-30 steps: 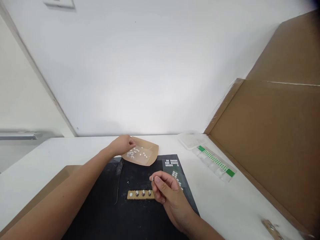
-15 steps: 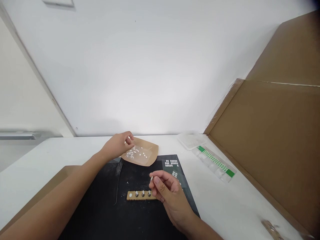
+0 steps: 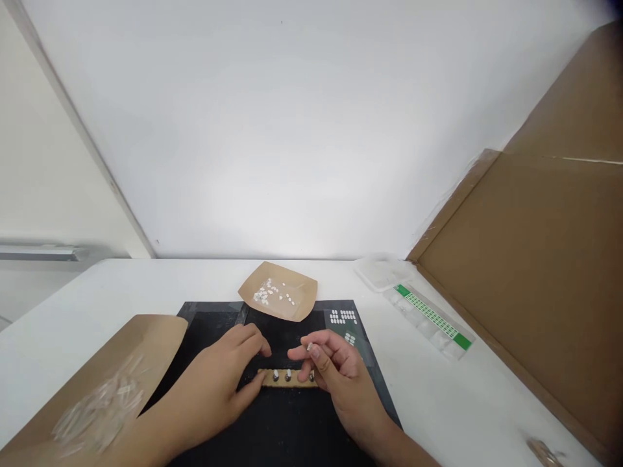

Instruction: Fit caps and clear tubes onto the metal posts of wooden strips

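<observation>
Over the black mat (image 3: pixel 272 421), my left hand (image 3: pixel 226 366) has its thumb and fingers apart beside the left end of a narrow tan strip (image 3: pixel 294 378). Nothing shows between those fingers. Several small white pieces on dark round bases stand along the strip. My right hand (image 3: pixel 335 363) pinches a tiny whitish piece (image 3: pixel 309 347) between thumb and finger, just above the strip's right part, which it partly hides. Beyond the mat's back edge sits a brown paper tray (image 3: pixel 304 305) with small white bits inside.
A larger brown tray (image 3: pixel 163 331) with clear strips lies at left. White oval stickers (image 3: pixel 343 316) are on the mat's back right corner. Farther right are a green-and-white strip (image 3: pixel 433 316) in clear plastic, a clear lid (image 3: pixel 379 272) and a cardboard wall (image 3: pixel 535 259).
My left hand has come back from the small paper tray to the strip's left end. My right hand still pinches the tiny piece. The view has shifted slightly, showing more of the left tray.
</observation>
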`<action>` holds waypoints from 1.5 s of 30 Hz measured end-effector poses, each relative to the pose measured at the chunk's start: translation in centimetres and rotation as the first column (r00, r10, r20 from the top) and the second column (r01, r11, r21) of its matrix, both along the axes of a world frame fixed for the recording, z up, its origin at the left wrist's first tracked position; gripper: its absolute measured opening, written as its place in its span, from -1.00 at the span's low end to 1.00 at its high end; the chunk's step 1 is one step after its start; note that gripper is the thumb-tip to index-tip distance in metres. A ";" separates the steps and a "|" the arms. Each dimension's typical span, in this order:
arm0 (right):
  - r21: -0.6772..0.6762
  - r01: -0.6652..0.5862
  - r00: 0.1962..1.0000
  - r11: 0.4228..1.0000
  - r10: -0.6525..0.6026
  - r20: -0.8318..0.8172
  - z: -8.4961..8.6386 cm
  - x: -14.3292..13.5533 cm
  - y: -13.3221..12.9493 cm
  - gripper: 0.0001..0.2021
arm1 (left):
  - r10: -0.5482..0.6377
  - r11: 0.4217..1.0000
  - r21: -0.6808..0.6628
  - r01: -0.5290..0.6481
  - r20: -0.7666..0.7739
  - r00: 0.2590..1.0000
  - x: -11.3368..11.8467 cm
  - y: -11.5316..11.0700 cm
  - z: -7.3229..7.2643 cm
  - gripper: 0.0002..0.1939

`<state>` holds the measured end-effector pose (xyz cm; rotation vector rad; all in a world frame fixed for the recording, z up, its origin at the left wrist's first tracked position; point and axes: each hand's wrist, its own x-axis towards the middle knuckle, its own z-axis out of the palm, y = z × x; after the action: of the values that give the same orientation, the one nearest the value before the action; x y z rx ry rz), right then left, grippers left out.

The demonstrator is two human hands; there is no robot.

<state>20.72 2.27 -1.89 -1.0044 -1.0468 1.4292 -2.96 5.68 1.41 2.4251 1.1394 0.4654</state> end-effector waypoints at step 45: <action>0.465 -0.327 0.594 0.822 -0.205 0.778 -0.9 -1.6 -1.3 -0.86 | 0.010 0.989 -0.146 0.011 0.145 0.989 0.8 -0.8 -3.9 -0.95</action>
<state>19.14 0.92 -2.75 -1.1690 -2.0648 0.5293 -2.15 4.86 -2.47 2.2267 1.0719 0.5300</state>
